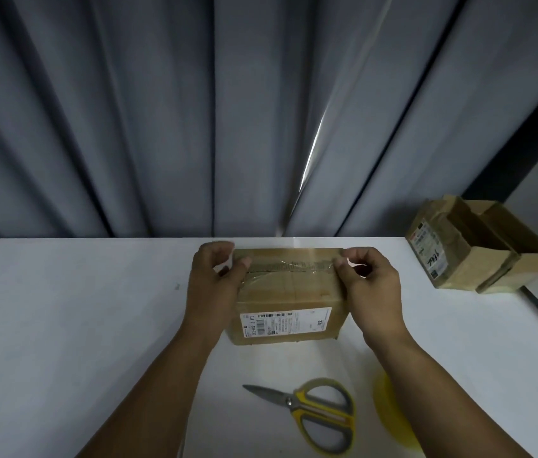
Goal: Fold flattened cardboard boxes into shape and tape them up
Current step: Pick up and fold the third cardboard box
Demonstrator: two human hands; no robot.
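Clear tape [289, 266] is being stretched across the cardboard box [294, 297] seam; left grip [218, 282] and right grip [370, 282] are pinching its ends; uneven pull is probably risking wrinkles.

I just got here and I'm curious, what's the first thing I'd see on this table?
Right in the middle of the white table sits a brown cardboard box, with the left hand and right hand pinching clear tape across its top. Yellow-handled scissors lie in front of it, and an open box sits at the far right.
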